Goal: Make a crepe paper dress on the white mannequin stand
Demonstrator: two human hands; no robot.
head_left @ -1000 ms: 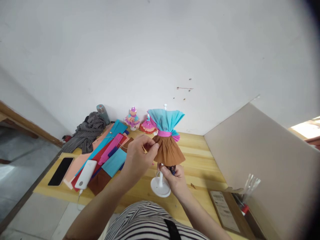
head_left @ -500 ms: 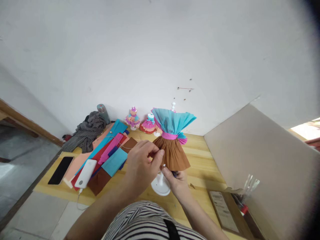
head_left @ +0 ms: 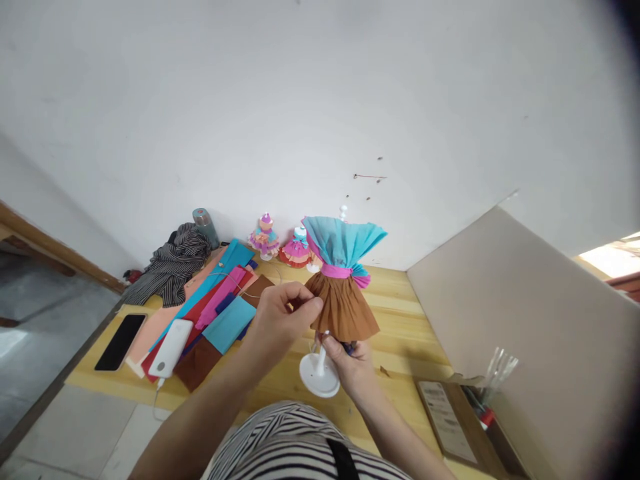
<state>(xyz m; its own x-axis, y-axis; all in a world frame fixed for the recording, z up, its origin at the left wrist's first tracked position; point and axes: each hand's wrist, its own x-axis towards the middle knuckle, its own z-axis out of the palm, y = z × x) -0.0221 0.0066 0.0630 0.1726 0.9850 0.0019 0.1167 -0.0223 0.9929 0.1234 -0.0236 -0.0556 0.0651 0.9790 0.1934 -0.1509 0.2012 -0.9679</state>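
A small mannequin on a white stand (head_left: 320, 375) wears a pleated brown crepe-paper skirt (head_left: 345, 310), a pink waistband (head_left: 336, 271) and a flared turquoise paper top (head_left: 345, 241). My left hand (head_left: 287, 310) is closed in a pinch at the skirt's left edge. Below the hem, my right hand (head_left: 350, 360) grips the stand's post, thumb in front. Something dark shows by its fingers under the skirt, too hidden to name. The mannequin leans slightly, its base toward me.
Folded coloured paper (head_left: 230, 323), a white power bank (head_left: 171, 348) and a phone (head_left: 121, 342) lie left. Two dressed miniature figures (head_left: 265, 237) stand by the wall, near a flask (head_left: 206, 227) and striped cloth (head_left: 173, 263). A cardboard panel (head_left: 480, 300) and wooden box (head_left: 450, 423) stand right.
The skirt and stand have shifted slightly left, the base a little nearer me. My left hand stays pinched at the skirt edge, its fingers a bit further left; my right hand keeps its hold.
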